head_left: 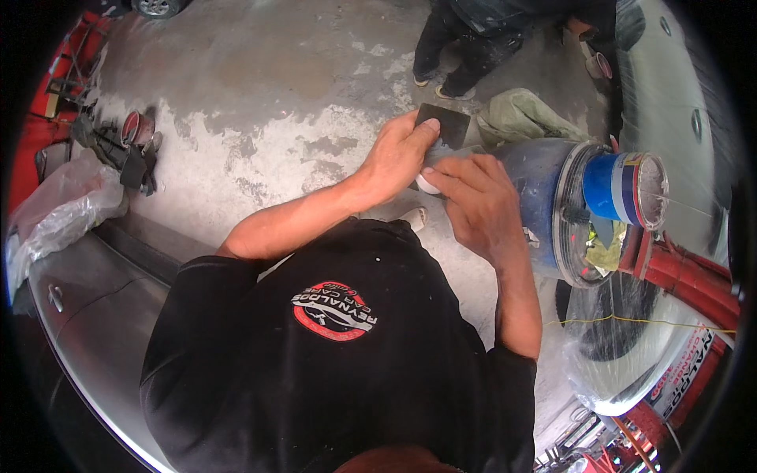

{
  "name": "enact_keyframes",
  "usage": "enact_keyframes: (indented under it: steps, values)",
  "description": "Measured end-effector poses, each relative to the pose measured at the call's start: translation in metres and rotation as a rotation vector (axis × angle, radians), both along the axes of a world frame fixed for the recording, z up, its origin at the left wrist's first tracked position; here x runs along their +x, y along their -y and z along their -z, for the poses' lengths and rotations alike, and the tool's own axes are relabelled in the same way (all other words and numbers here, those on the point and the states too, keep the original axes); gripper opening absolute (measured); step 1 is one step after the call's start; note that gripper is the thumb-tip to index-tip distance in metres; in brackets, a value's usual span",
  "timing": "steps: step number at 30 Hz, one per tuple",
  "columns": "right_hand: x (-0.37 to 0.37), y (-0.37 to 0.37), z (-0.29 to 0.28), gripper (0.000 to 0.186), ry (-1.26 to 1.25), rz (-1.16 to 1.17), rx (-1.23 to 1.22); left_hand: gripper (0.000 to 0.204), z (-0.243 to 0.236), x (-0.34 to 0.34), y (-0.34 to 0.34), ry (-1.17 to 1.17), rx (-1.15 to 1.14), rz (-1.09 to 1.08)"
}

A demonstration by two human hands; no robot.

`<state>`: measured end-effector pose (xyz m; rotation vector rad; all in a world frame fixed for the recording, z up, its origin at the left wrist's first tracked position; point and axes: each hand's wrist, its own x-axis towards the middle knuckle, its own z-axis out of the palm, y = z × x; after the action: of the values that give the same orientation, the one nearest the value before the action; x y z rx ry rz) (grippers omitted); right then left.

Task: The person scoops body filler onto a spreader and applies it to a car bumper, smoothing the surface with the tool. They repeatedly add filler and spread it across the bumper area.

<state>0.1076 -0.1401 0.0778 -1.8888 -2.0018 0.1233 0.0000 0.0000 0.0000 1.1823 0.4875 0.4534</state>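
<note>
In front of my chest, my left hand [394, 162] grips a dark, flat square plate [448, 126], thumb on top of its face. Close beside it, my right hand [477, 197] is closed, fingers bent over the plate's near part. A small white rounded thing [427, 184] shows at the right fingertips; its kind cannot be made out. Between the hands lies a greyish patch [453, 154], partly hidden by the right fingers.
Right of my hands stands a blue drum [532, 177] with a blue can [611, 188] at its top. A greenish cloth [524, 118] lies behind it. Another person [473, 47] stands ahead. A grey car [102, 315] is at left, a plastic-covered car [670, 87] at right.
</note>
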Motion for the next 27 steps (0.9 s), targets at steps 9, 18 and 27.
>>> enact_keyframes:
  steps: [9,18,27]
  values:
    - [0.001,0.026,-0.018,0.04,-0.017,0.061,0.086,0.032,-0.02,0.013,-0.019,-0.035,0.06,-0.229]
    - [-0.016,0.019,0.046,0.044,-0.145,0.249,0.521,0.027,0.01,0.016,0.013,0.142,-0.964,-0.136]
    - [0.031,0.048,0.06,0.043,-0.311,0.704,0.413,0.032,-0.006,0.009,-0.01,0.258,-0.918,-0.145]
